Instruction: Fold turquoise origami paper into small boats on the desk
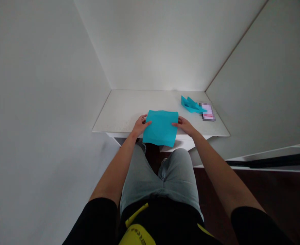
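Note:
A sheet of bright blue paper [161, 128] is held up between my two hands, over the front edge of the white desk. My left hand [140, 125] grips its left side, thumb on the near face and fingers behind. On the opposite side my right hand [186, 125] pinches the right edge in the same way. The sheet looks nearly square, with slightly wavy edges; its lower part hangs past the desk edge. Behind and right of it lies a folded blue paper boat [191, 105], apart from both hands.
The white desk [124, 105] stands in a corner between pale walls. A flat rectangular item with a blurred-out surface [208, 112] lies at its right end, touching the paper boat. Below the desk front is a white drawer or panel [181, 145]. My legs are close under the desk.

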Action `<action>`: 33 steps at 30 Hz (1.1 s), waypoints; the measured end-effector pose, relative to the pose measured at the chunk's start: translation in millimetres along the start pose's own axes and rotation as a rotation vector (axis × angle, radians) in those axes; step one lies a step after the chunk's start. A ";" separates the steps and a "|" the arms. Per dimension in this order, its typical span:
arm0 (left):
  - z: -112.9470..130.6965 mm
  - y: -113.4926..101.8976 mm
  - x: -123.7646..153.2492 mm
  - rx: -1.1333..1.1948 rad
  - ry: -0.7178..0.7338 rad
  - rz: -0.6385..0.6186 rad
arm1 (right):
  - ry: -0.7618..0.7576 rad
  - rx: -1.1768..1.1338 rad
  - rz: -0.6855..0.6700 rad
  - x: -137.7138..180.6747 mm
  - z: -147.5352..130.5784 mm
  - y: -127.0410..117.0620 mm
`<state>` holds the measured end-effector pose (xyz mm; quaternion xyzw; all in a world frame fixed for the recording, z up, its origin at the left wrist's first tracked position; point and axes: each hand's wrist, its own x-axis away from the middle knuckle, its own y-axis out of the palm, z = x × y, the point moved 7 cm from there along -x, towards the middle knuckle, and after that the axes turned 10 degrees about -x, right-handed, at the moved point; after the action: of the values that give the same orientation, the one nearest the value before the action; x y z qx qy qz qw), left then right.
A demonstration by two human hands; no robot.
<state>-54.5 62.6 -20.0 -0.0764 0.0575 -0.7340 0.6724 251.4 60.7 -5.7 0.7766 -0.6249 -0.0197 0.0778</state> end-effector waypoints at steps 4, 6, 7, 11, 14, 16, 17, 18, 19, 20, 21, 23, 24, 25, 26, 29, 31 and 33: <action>-2.0 1.5 -0.3 -0.016 0.000 -0.011 | 0.001 0.025 -0.064 6.8 -2.6 9.5; -1.6 -1.7 -0.8 0.001 -0.009 0.015 | -0.001 0.030 -0.076 8.2 -1.2 12.0; -1.3 -3.6 -0.8 0.019 -0.015 0.027 | 0.001 0.031 -0.085 8.5 0.2 13.3; 0.2 -7.2 1.0 0.141 -0.048 0.009 | -0.025 0.013 -0.030 8.0 3.0 9.9; 2.4 -6.4 2.5 0.188 -0.056 -0.029 | -0.087 -0.002 0.060 8.3 -0.3 2.6; 5.1 -5.5 3.0 0.165 -0.036 -0.041 | -0.114 0.004 0.083 9.0 -2.4 0.1; 6.3 -4.8 3.1 0.141 -0.025 -0.048 | -0.124 0.008 0.090 9.3 -3.1 -1.0; 7.0 -4.0 3.2 0.115 -0.018 -0.054 | -0.133 0.013 0.096 9.6 -3.7 -2.2; 7.5 -3.0 3.2 0.090 -0.016 -0.062 | -0.142 0.021 0.104 10.0 -4.2 -3.6; 7.7 -1.9 3.2 0.068 -0.015 -0.074 | -0.153 0.031 0.115 10.4 -4.7 -5.4; 7.9 -1.1 3.2 0.046 -0.015 -0.083 | -0.168 0.042 0.131 11.0 -5.4 -7.5; 9.0 -1.1 3.2 -0.001 -0.004 -0.087 | -0.194 0.064 0.153 12.4 -6.5 -11.1; 10.0 -1.8 3.3 -0.025 0.009 -0.082 | -0.197 0.073 0.156 13.0 -6.6 -12.2; 11.1 -2.9 3.3 -0.050 0.023 -0.074 | -0.192 0.083 0.154 13.5 -6.3 -12.8; 11.9 -4.5 3.4 -0.076 0.033 -0.058 | -0.178 0.093 0.149 13.8 -5.6 -13.2; 12.1 -9.4 3.4 -0.157 0.030 0.000 | -0.129 0.130 0.157 14.4 -4.2 -14.4; 11.7 -11.8 3.2 -0.193 0.017 0.040 | -0.136 0.169 0.181 14.9 -6.5 -15.2; 12.4 -12.1 2.9 -0.181 0.017 0.062 | -0.149 0.199 0.194 15.1 -9.0 -14.3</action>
<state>-64.2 61.0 -5.5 -0.1286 0.1318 -0.7052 0.6847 269.6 49.7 2.1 0.7129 -0.6998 -0.0076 -0.0446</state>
